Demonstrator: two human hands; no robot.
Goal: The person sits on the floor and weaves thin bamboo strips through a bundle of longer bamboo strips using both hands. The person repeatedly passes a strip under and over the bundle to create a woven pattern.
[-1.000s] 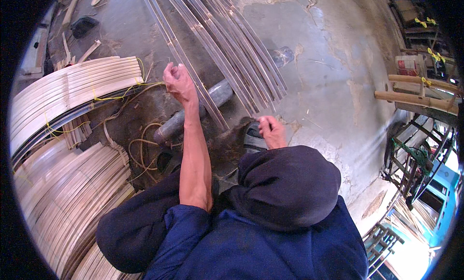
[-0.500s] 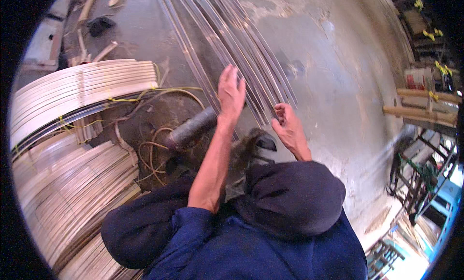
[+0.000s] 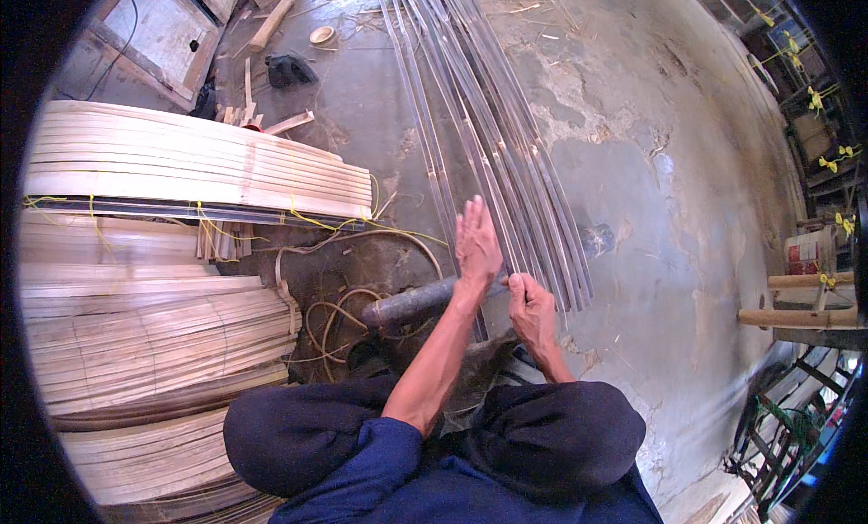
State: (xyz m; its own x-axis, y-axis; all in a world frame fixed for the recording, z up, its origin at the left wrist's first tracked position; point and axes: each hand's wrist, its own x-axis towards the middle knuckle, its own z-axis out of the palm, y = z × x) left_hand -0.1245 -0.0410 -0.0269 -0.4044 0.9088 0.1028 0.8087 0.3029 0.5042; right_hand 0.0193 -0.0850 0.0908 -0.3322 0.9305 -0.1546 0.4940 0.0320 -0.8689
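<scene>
Several long, dark, narrow strips with pale joints, which look like split bamboo, run away from me over the floor. Their near ends pass by a grey cylinder that lies crosswise in front of my legs. My left hand is held flat with its fingers stretched out, over or against the strips on the left side. Beside it, my right hand is closed, thumb on top, around the near end of one strip. Whether the left palm touches a strip cannot be made out.
On the left, bundles of pale slats are stacked and tied with yellow string. A coiled hose or cord lies by the cylinder. Farther off are a black bag and a small round bowl. Wooden poles jut in from the right.
My right hand has gone from loosely curled fingers to a grip on a strip end. The left hand stays flat, now closer to the right one. The whole view has shifted.
</scene>
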